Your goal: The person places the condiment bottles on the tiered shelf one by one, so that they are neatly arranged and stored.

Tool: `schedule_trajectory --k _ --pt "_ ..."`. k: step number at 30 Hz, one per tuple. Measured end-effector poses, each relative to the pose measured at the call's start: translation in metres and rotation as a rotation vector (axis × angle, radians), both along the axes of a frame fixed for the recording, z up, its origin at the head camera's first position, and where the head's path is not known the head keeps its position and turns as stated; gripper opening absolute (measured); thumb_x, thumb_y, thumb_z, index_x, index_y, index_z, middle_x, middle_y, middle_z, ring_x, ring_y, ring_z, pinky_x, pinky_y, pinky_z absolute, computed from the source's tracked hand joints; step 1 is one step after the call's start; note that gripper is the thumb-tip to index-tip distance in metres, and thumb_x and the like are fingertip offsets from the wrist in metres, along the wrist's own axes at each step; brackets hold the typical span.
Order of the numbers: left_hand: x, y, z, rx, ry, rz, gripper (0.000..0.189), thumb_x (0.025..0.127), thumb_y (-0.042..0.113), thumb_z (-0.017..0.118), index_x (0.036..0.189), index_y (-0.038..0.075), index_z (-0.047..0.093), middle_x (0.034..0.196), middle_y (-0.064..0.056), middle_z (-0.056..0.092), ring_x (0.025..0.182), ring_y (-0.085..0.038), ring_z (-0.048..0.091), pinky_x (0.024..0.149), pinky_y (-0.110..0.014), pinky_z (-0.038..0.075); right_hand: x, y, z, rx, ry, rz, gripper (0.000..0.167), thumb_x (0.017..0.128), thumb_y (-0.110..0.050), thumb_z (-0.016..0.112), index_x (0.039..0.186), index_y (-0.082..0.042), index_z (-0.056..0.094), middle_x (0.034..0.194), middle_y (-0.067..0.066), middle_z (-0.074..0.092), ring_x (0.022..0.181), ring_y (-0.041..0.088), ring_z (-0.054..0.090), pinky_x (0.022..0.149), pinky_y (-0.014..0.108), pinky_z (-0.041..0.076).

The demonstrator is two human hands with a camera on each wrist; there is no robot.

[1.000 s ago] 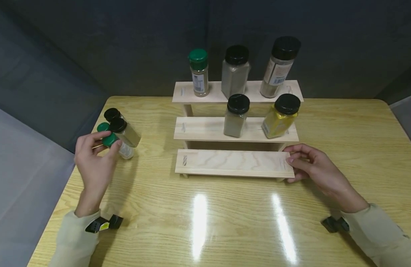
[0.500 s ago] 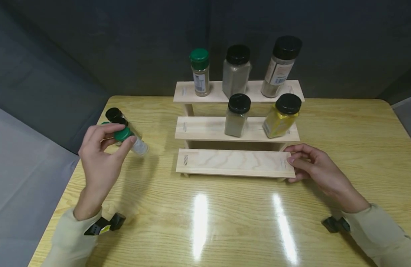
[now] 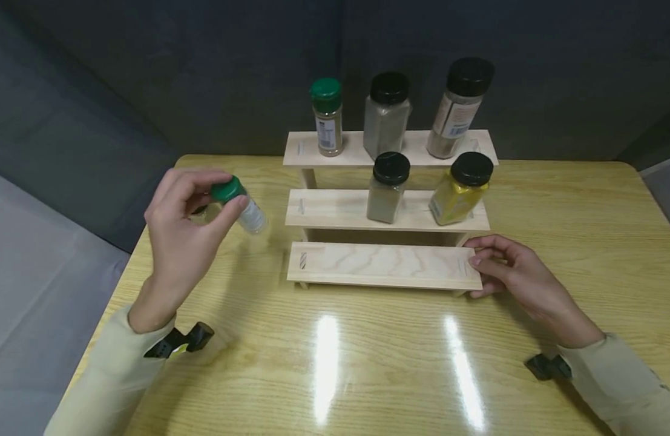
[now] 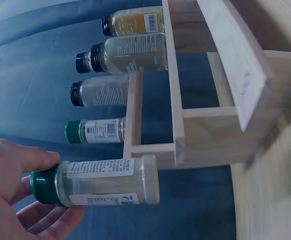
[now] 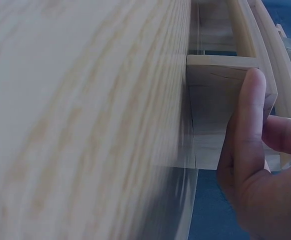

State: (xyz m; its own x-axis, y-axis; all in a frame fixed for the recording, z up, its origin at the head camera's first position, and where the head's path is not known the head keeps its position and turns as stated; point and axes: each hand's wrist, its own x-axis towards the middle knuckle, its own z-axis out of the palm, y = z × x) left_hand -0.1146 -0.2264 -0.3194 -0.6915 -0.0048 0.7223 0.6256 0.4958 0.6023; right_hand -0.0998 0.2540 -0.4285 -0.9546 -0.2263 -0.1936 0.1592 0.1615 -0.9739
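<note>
Left hand (image 3: 183, 239) pinching a green-capped jar (image 3: 252, 215), right hand (image 3: 520, 278) gripping a tiered wooden rack (image 3: 335, 209)
Head: the clear cylinder is slanting left of centre. Left wrist: thumb and fingers are pinching its round cap (image 4: 44, 185), lower left. Right wrist: fingers are holding the flat, pale rack end, right.

Left hand (image 3: 182, 227): left of frame, pinching the green cap (image 3: 227, 188) of a clear round jar (image 3: 247, 209) with a white label (image 3: 253, 215).
Right hand (image 3: 522, 278): right of centre, gripping the lowest step (image 3: 362, 265) of a pale wooden three-step rack (image 3: 335, 212).
Top step (image 3: 302, 149): upper centre, a slim green-capped round jar (image 3: 327, 124), a square black-capped grey jar (image 3: 386, 121), a tall black-capped round jar (image 3: 457, 115).
Middle step (image 3: 326, 209): centre, a small square black-capped beige jar (image 3: 385, 197), a black-capped yellow jar (image 3: 457, 197).
Table (image 3: 253, 363): yellow wood-grain top, two white glare streaks (image 3: 325, 369) at lower centre.
</note>
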Motion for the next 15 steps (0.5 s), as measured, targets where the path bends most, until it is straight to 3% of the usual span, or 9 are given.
schedule_trajectory --k 6,15 --pt "-0.013 0.016 0.008 0.04 -0.008 -0.068 0.028 0.086 -0.015 0.086 0.111 -0.01 0.076 0.111 -0.018 0.066 0.096 -0.012 0.067 0.089 -0.021 0.062 -0.001 0.0 -0.001 0.024 0.007 0.001 0.026 0.11 0.002 0.062 0.135 0.004 0.057 0.111 0.012 0.06 0.078 0.021 0.07 0.07 0.042 0.069" --pt "-0.028 0.036 0.013 -0.057 -0.02 -0.136 0.029 0.09 -0.006 0.087 0.116 -0.01 0.074 0.118 -0.023 0.065 0.102 -0.018 0.067 0.09 -0.023 0.062 0.0 0.001 0.0 0.022 0.012 -0.006 0.025 0.11 0.001 0.063 0.134 0.002 0.059 0.108 0.017 0.059 0.076 0.02 0.067 0.07 0.042 0.069"
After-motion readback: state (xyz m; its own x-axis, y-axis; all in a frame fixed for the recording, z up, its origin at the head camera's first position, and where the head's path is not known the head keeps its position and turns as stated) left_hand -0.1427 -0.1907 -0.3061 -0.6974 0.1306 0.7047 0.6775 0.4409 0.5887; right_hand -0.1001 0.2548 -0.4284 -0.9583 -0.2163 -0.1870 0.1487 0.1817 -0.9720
